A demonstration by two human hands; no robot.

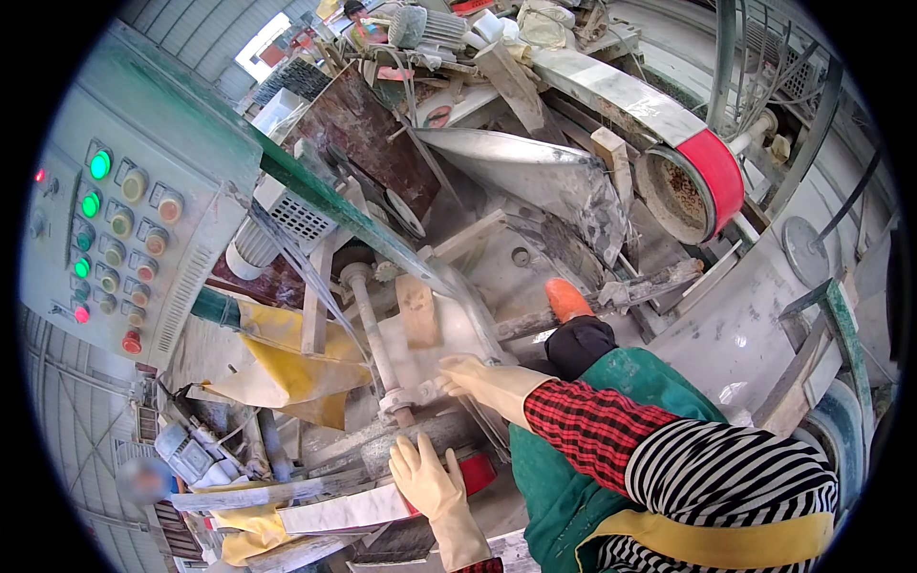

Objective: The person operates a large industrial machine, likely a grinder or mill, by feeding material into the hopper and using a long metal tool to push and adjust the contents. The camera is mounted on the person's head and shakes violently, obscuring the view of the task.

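My left hand (427, 485), in a cream rubber glove, lies with its fingers spread over a curved white-and-red band (349, 511) at the bottom. Its fingertips reach a dusty, rounded grey part (377, 453). My right hand (497, 386), gloved alike, stretches in from the right with its fingers extended toward a dusty metal shaft (375, 334). The shaft ends in a collar (396, 401) close by those fingers; whether they touch it I cannot tell. Neither hand appears to hold anything. My right sleeve (592, 420) is red-and-black plaid with a striped cover.
A control panel (105, 239) with lit green and red buttons stands at the left. A green bar (339, 215) slants across. Yellow sheeting (296, 363) hangs below it. Another white-and-red band (712, 172) curves round at the upper right. An orange boot tip (568, 300) shows beyond my green apron (669, 382).
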